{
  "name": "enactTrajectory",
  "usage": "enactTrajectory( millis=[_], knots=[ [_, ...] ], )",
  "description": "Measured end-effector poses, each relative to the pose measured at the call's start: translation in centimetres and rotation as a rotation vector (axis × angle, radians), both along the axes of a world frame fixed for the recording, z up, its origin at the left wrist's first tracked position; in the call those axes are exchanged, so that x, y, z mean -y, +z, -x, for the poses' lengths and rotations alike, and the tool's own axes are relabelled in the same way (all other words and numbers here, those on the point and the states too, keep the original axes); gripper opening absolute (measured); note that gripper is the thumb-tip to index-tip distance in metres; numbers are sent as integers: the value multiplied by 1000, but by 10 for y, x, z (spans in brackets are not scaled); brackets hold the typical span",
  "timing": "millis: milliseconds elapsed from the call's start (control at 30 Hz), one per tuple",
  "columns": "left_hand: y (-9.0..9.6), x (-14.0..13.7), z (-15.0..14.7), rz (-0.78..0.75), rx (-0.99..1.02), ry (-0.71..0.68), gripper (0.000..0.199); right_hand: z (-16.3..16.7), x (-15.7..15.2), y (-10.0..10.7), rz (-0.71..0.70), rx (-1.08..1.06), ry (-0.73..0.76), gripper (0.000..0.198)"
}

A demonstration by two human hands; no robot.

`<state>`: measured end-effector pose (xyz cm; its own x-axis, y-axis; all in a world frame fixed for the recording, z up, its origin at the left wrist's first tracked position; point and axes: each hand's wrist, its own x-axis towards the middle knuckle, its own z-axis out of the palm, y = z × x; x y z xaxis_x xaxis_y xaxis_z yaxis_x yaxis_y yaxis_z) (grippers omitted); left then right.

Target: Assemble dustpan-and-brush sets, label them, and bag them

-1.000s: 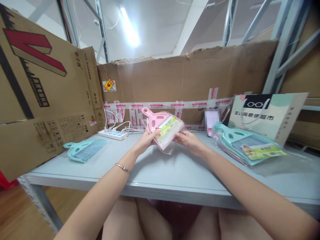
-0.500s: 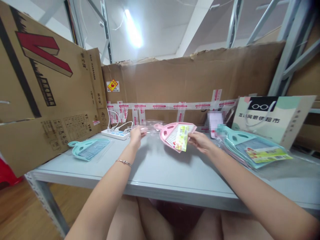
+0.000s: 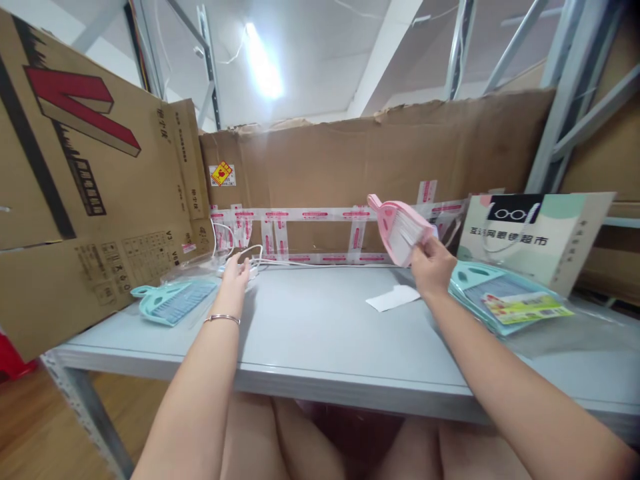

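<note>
My right hand [image 3: 434, 267] grips the broad end of a pink dustpan with a white-bristled brush [image 3: 403, 230]. The set is raised above the table, its handle pointing up and left. My left hand [image 3: 236, 272] reaches to the back left, fingers closed at the edge of a clear plastic bag [image 3: 193, 267]. Below the pink set a white paper card [image 3: 393, 298] lies on the table. A teal dustpan and brush [image 3: 175, 301] lies left of my left hand. To the right of my right hand rest stacked teal dustpans [image 3: 505, 293] with a yellow-green label.
A power strip [image 3: 253, 272] with white cables sits behind my left hand. Cardboard [image 3: 320, 167] walls the back, and a large carton [image 3: 100, 167] the left. A paper bag with glasses artwork [image 3: 535, 233] stands at the back right. The grey table [image 3: 310, 333] has a raised metal front edge.
My left hand has moved left with the clear bag, away from the pink set. My right hand has lifted and tilted the set. The label card is off it and lies on the table.
</note>
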<state>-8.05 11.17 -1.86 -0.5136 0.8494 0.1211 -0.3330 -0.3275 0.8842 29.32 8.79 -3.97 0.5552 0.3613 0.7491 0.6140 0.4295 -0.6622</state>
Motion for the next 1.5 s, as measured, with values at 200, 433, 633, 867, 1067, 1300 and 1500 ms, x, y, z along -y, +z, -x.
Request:
enactTrajectory(
  millis=[200,433,633,867,1067,1300,1500],
  knots=[
    [-1,19,-58,8,-171,-504,20,26,-2,3,73,-690,755,20],
    [0,45,-79,-305,-258,-852,47,68,26,-1,565,-516,1253,16],
    [8,48,-69,-468,-282,-736,48,63,35,15,270,-373,952,19],
    [13,64,-86,-483,-468,-747,48,108,46,33,26,665,476,24],
    [18,58,-70,-490,-651,-286,41,110,23,33,-89,619,482,7],
    [17,56,-55,-385,-1263,114,34,90,5,-4,187,754,521,10],
    [8,51,-56,-118,-1682,32,16,89,-1,-11,194,904,406,16]
  ],
)
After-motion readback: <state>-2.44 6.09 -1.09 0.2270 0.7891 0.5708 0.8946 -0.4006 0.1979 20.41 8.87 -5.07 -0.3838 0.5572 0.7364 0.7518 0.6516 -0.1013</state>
